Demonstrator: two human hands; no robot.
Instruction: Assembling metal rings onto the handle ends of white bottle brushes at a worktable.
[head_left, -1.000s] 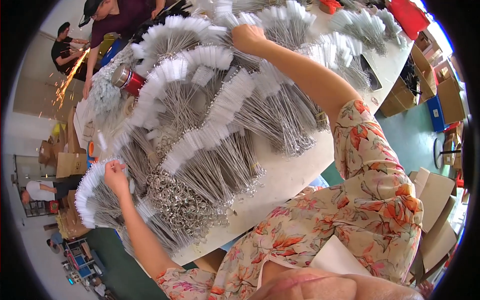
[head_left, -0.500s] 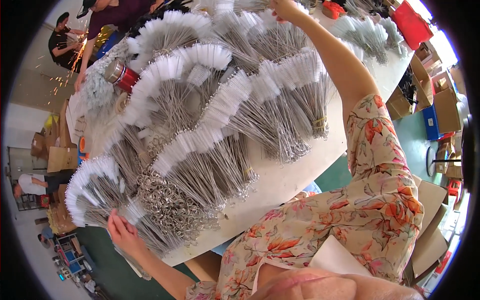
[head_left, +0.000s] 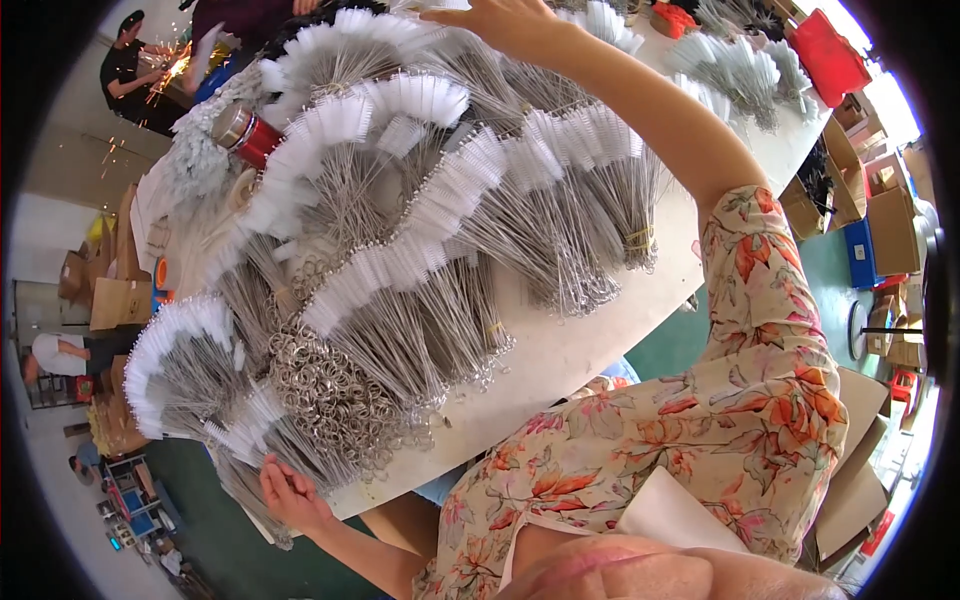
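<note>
Your left hand [head_left: 290, 492] sits at the near left edge of the surface [head_left: 590, 340], fingers curled loosely around the wire ends of a small bundle of brushes [head_left: 245, 440] that overhangs the edge; the grip is partly closed, not clenched. Your right hand [head_left: 500, 22] is stretched to the far side, palm down and fingers spread flat, resting on or just above the white bristle tips of the far brush bundles [head_left: 560, 90]; whether it presses on them cannot be told, and it grasps nothing.

Between the two hands, long wire-handled brushes with white bristle heads lie fanned in overlapping rows [head_left: 400, 270] across the pale surface, bristles toward the far left, wire ends toward the near right. A heap of loose metal rings [head_left: 330, 385] lies just beside your left hand, on its far right. A red cylindrical can [head_left: 248, 135] lies on the far left among the brushes. At the far left, beyond the surface, another person [head_left: 130, 70] works amid sparks. Cardboard boxes [head_left: 885, 220] stand on the floor at right.
</note>
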